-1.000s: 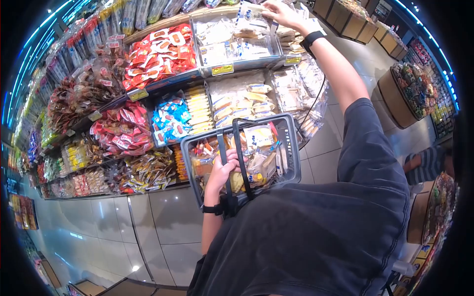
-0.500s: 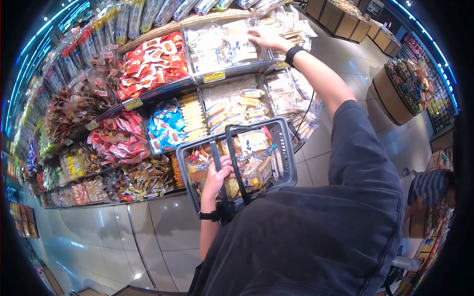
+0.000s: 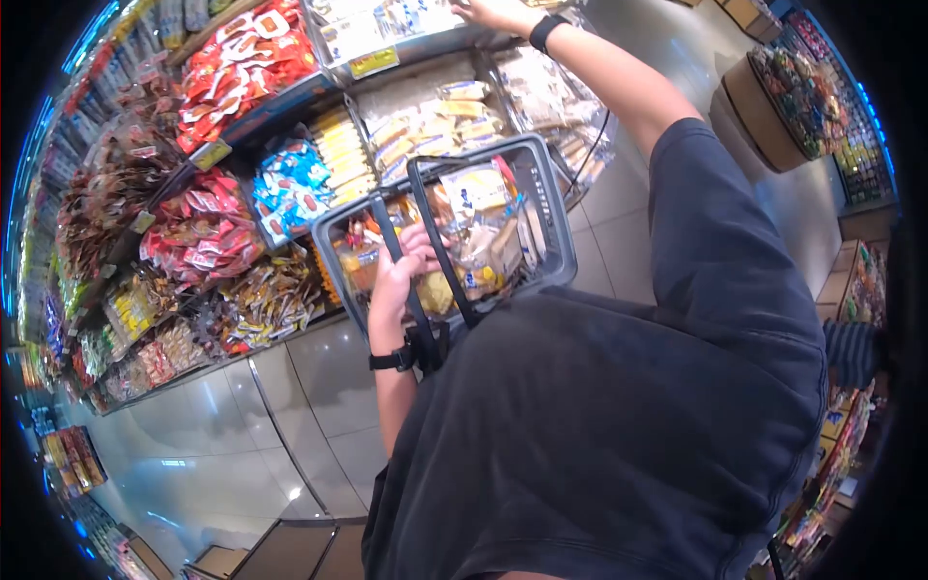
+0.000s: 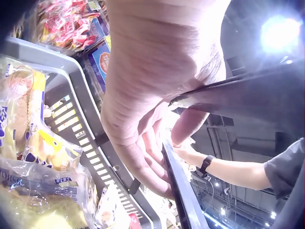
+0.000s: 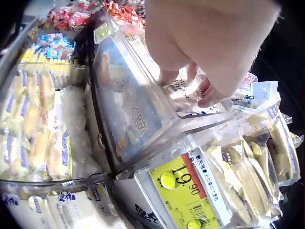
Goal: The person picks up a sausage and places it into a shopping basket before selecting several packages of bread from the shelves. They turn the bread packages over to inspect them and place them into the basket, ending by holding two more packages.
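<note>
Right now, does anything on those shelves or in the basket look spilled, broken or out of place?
Nothing stands out. The snack packets lie inside their shelf bins, the basket is full but nothing hangs over its rim, the left hand grips its handles, and the right hand touches packets in the top bin.

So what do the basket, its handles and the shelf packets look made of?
Basket: grey moulded plastic, matte, slotted walls. Handles: black, smooth, probably plastic; could be coated metal. Packets: thin clear film, glossy and crinkled, printed.
</note>
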`<state>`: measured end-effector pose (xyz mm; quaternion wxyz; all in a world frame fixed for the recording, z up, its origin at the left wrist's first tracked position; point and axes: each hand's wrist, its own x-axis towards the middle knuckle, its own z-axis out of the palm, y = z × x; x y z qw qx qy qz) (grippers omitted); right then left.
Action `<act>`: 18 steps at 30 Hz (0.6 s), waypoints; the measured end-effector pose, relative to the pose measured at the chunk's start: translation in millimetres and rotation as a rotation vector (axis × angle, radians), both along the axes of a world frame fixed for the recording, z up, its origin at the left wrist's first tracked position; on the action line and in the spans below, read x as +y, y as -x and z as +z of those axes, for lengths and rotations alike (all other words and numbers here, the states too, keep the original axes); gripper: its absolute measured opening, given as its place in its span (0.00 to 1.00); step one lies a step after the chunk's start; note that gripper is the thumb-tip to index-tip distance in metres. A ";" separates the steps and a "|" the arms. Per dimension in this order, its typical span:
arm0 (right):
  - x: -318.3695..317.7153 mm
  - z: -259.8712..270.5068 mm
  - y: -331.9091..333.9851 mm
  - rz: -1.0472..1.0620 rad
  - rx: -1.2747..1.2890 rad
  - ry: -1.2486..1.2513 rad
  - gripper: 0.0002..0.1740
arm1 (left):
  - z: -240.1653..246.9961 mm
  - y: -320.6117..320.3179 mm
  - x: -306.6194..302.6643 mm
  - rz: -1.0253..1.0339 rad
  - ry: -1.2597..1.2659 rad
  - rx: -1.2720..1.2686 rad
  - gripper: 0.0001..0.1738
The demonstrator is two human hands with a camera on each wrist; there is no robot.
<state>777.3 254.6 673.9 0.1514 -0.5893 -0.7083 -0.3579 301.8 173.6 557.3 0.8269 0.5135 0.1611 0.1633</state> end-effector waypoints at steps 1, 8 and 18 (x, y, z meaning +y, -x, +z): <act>-6.6 -3.8 -1.5 -0.066 -0.259 -0.061 0.21 | 1.6 -0.1 -1.1 0.011 0.011 -0.002 0.33; -114.4 -24.4 165.8 -0.004 0.711 -0.077 0.09 | 2.5 2.5 2.2 -0.005 0.069 -0.008 0.38; -254.0 -108.9 295.3 0.300 1.999 0.917 0.36 | 4.1 64.3 29.3 0.279 -0.152 0.353 0.17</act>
